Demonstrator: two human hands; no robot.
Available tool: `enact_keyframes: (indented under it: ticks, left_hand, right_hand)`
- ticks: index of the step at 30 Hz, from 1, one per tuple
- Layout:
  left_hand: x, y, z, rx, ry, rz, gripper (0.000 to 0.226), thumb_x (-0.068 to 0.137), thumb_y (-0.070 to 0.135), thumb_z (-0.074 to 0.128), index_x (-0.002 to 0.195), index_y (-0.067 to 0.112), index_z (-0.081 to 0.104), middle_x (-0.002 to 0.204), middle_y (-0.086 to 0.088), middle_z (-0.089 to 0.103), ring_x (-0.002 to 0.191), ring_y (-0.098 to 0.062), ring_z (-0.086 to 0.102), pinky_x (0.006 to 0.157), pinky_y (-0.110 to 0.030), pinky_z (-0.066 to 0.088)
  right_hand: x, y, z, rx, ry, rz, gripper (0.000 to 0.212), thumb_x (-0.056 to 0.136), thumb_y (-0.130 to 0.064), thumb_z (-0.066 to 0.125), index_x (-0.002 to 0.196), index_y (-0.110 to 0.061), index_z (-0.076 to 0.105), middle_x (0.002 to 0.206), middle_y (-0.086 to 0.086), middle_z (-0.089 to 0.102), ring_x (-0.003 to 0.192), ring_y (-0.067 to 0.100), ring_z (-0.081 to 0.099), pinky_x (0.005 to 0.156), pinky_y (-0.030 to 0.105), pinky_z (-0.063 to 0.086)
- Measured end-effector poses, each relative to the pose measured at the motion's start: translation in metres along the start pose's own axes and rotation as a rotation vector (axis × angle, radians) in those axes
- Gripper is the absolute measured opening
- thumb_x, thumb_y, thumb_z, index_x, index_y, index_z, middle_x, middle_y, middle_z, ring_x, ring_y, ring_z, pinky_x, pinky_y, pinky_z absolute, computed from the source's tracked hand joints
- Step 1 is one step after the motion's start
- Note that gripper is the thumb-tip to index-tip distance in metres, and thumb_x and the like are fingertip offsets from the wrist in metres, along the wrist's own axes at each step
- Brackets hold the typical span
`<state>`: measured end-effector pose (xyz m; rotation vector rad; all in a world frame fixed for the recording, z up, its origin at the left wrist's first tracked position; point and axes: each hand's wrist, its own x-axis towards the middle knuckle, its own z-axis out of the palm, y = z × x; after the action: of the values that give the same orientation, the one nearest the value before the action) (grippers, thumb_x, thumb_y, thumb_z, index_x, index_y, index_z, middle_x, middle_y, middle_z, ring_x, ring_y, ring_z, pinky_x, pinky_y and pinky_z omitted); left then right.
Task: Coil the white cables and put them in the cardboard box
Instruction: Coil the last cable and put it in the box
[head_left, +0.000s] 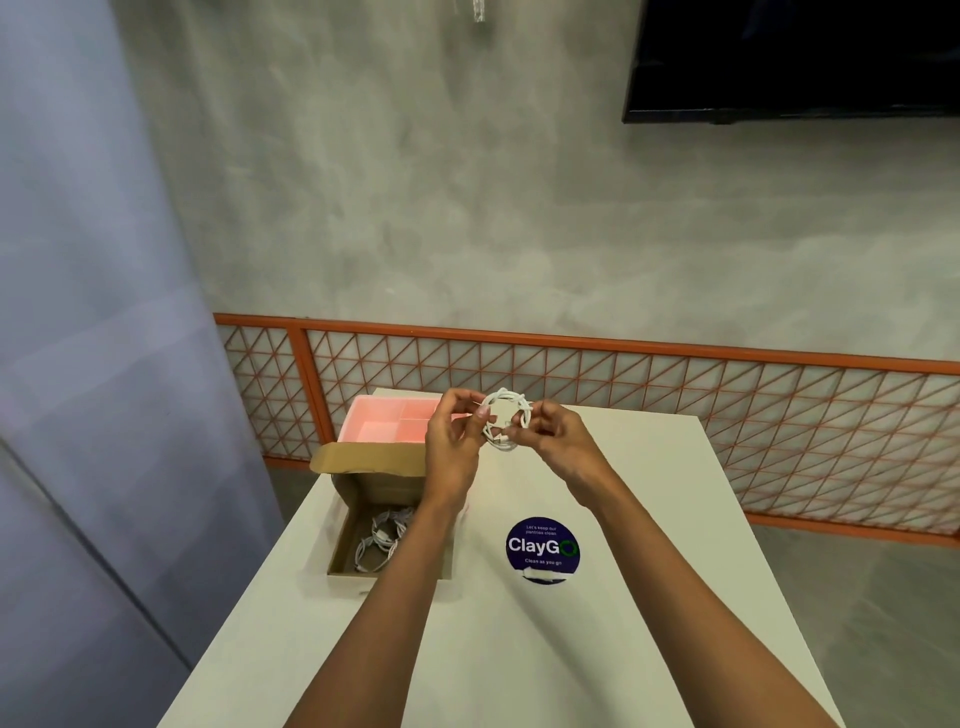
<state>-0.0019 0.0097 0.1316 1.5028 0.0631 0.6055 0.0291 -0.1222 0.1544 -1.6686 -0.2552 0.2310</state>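
coil: white cable wound into a small ring (506, 422). It's held up in the air between both hands, over the far part of the table (597, 649) and not touching it.
left hand: (451, 441) fingers are curled, and the coil's left edge is pinched between thumb and fingertips (483, 412).
right hand: (558, 441) fingers are curled in and pinched on the coil's right and lower edge. Which finger does what can't really be told.
box: (387, 576) cardboard, open, set near the table's left edge. It's partly covered by the left forearm.
flap: (358, 457) folded back on the box's far side.
cables: (382, 538) a few white coiled ones are seen lying on the box bottom. The count can't be told.
tray: (363, 415) pink, split into compartments, parked just behind the box. Its right part is hidden by the left hand.
sticker: (542, 550) round, dark blue, "ClayGo" printed on it. It's stuck to the table right of the box, between the forearms, and its lower edge looks torn.
background: a grey wall (467, 208) is seen with an orange grille (675, 395) along its base. There's a black screen (795, 57) top right and a bluish panel (78, 312) at left.
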Motion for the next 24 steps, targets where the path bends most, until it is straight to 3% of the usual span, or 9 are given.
enact_keyframes:
  ticks: [4, 7, 10, 13, 16, 20, 24]
  left_hand:
    - [-0.001, 0.000, -0.001, -0.041, 0.011, -0.023, 0.013, 0.092, 0.015, 0.060, 0.104, 0.015, 0.056, 0.100, -0.001, 0.066, 0.093, -0.016, 0.067, 0.074, -0.031, 0.058]
    - [0.001, 0.000, -0.004, -0.054, 0.036, -0.090, 0.014, 0.093, 0.017, 0.059, 0.106, 0.016, 0.056, 0.100, 0.003, 0.065, 0.091, -0.012, 0.066, 0.066, -0.022, 0.056]
    - [0.003, -0.001, -0.008, -0.054, 0.003, -0.163, 0.015, 0.093, 0.016, 0.059, 0.107, 0.012, 0.056, 0.104, -0.005, 0.065, 0.093, -0.017, 0.066, 0.063, -0.018, 0.055]
    - [0.004, -0.005, -0.012, -0.042, -0.026, -0.269, 0.014, 0.092, 0.012, 0.059, 0.105, 0.008, 0.055, 0.104, -0.011, 0.063, 0.091, -0.021, 0.065, 0.063, -0.018, 0.056]
    - [0.001, -0.013, -0.019, 0.023, -0.048, -0.383, 0.012, 0.090, 0.007, 0.062, 0.101, 0.006, 0.057, 0.101, -0.015, 0.064, 0.087, -0.022, 0.065, 0.063, -0.021, 0.058]
    - [-0.011, -0.030, -0.034, 0.080, -0.091, -0.467, 0.014, 0.085, 0.002, 0.066, 0.097, 0.003, 0.058, 0.094, -0.010, 0.064, 0.088, -0.024, 0.065, 0.062, -0.024, 0.058]
    - [-0.018, -0.045, -0.053, 0.103, -0.114, -0.537, 0.018, 0.082, 0.001, 0.069, 0.096, 0.002, 0.058, 0.101, -0.014, 0.065, 0.093, -0.029, 0.066, 0.067, -0.029, 0.059]
  right_hand:
    - [0.003, 0.006, 0.005, 0.087, 0.099, -0.041, 0.018, 0.078, -0.004, 0.074, 0.093, -0.008, 0.065, 0.079, 0.005, 0.064, 0.082, 0.021, 0.063, 0.080, 0.034, 0.054]
    - [0.003, 0.009, 0.006, 0.141, 0.172, -0.029, 0.035, 0.072, -0.007, 0.080, 0.099, -0.009, 0.059, 0.097, 0.004, 0.062, 0.091, 0.022, 0.065, 0.083, 0.035, 0.057]
    - [0.004, 0.014, 0.004, 0.244, 0.115, 0.015, 0.041, 0.072, -0.004, 0.080, 0.108, -0.005, 0.058, 0.108, 0.015, 0.062, 0.098, 0.028, 0.066, 0.081, 0.035, 0.058]
    - [0.003, 0.019, 0.005, 0.261, 0.068, 0.049, 0.028, 0.078, -0.002, 0.074, 0.103, 0.002, 0.064, 0.101, 0.021, 0.068, 0.087, 0.027, 0.069, 0.075, 0.027, 0.059]
    - [0.000, 0.030, 0.007, 0.241, 0.058, 0.148, 0.012, 0.080, -0.002, 0.072, 0.090, -0.002, 0.065, 0.088, 0.015, 0.069, 0.074, 0.019, 0.066, 0.068, 0.022, 0.058]
    - [-0.002, 0.058, 0.017, 0.170, 0.098, 0.267, 0.012, 0.076, -0.002, 0.076, 0.079, -0.005, 0.065, 0.083, 0.013, 0.067, 0.069, 0.019, 0.064, 0.068, 0.025, 0.058]
    - [-0.004, 0.077, 0.031, 0.234, 0.085, 0.327, 0.015, 0.074, 0.005, 0.075, 0.074, -0.003, 0.063, 0.081, 0.016, 0.066, 0.071, 0.024, 0.065, 0.061, 0.023, 0.058]
